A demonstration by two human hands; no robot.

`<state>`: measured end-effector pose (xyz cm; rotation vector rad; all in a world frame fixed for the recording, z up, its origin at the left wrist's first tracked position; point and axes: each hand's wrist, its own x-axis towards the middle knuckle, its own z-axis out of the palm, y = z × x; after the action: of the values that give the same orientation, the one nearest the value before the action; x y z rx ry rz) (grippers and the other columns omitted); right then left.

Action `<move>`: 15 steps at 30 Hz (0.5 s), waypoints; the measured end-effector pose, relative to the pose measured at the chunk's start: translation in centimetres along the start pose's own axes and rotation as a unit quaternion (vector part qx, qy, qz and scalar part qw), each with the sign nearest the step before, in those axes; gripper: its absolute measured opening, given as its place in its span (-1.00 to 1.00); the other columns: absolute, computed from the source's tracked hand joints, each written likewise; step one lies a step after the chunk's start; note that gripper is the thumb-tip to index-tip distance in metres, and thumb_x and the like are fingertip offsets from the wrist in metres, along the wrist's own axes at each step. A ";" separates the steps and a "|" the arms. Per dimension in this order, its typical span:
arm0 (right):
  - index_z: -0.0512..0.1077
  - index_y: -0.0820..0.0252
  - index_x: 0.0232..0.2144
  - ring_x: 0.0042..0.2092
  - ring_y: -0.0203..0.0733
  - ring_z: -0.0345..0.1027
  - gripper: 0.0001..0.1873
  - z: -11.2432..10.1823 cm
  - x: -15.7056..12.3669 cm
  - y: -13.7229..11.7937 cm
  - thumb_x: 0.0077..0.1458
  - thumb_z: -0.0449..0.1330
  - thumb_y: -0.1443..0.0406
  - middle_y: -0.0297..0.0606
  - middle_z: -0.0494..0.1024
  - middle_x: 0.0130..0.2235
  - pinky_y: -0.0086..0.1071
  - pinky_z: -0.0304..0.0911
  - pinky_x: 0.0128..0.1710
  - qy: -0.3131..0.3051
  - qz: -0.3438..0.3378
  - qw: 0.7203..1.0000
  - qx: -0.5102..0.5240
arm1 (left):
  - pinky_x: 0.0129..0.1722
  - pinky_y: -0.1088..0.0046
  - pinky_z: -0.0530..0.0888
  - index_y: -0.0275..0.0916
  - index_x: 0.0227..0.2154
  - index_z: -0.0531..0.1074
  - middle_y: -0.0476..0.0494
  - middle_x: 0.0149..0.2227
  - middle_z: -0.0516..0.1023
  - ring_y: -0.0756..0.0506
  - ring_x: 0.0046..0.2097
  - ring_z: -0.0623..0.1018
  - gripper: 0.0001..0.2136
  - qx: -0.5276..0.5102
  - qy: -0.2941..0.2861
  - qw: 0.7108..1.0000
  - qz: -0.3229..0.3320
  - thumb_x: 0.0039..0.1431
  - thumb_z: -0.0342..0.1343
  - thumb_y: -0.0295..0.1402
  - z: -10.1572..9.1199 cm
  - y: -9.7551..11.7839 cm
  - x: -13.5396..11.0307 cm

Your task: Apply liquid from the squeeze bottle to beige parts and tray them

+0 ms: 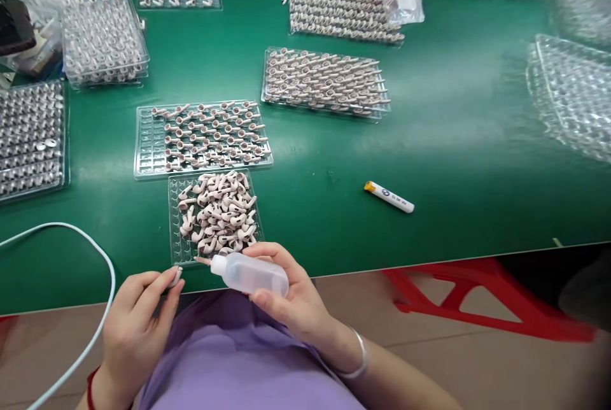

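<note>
Left hand (pixel 136 318) pinches a small pale-pink plastic earbud-shaped shell (pixel 176 275); right hand (pixel 291 298) grips a translucent white plastic squeeze bottle (pixel 255 273), long axis crosswise, nozzle (pixel 203 261) leftward, near the shell. Beyond hands: loose pale-pink shell heap (pixel 222 212), apparently remaining; farther, clear plastic tray (pixel 151 136), mostly filled, left columns bare.

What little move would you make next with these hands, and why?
I'd probably bring the thin tip of the translucent bottle down to the small pale piece. The left hand pinches that piece, while the right hand holds the bottle on its side, tip towards the left hand. Tip and piece look close but apart.
</note>
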<state>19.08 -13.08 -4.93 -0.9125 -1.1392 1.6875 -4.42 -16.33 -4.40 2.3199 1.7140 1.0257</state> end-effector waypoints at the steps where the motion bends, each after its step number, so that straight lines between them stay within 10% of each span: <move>1: 0.36 -0.01 -0.08 -0.39 -0.32 0.33 -0.60 0.0 0.1 -0.1 0.08 0.31 0.04 -0.33 0.48 -0.28 -0.46 0.27 -0.41 0.002 -0.007 1.000 -0.007 | -0.22 0.47 0.47 -0.23 -0.04 0.50 -0.11 -0.26 0.54 -0.04 -0.27 0.54 -0.65 -0.001 -0.004 1.000 0.004 0.09 0.25 -0.59 0.0 -0.1 -0.1; 15: 0.35 0.17 0.03 -0.30 -0.20 0.53 -0.56 -0.3 -0.2 0.6 0.10 0.27 0.24 -0.15 0.62 -0.21 -0.41 0.47 -0.30 -0.002 -0.261 0.911 -0.320 | -0.25 0.45 0.46 -0.34 -0.08 0.48 -0.13 -0.30 0.52 -0.01 -0.30 0.49 -0.68 0.007 -0.022 0.999 0.028 0.09 0.25 -0.64 0.4 0.0 -0.5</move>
<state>19.24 -13.26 -5.60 -0.8717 -1.8011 0.8808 -4.32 -16.67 -4.97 2.3925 1.6552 0.9673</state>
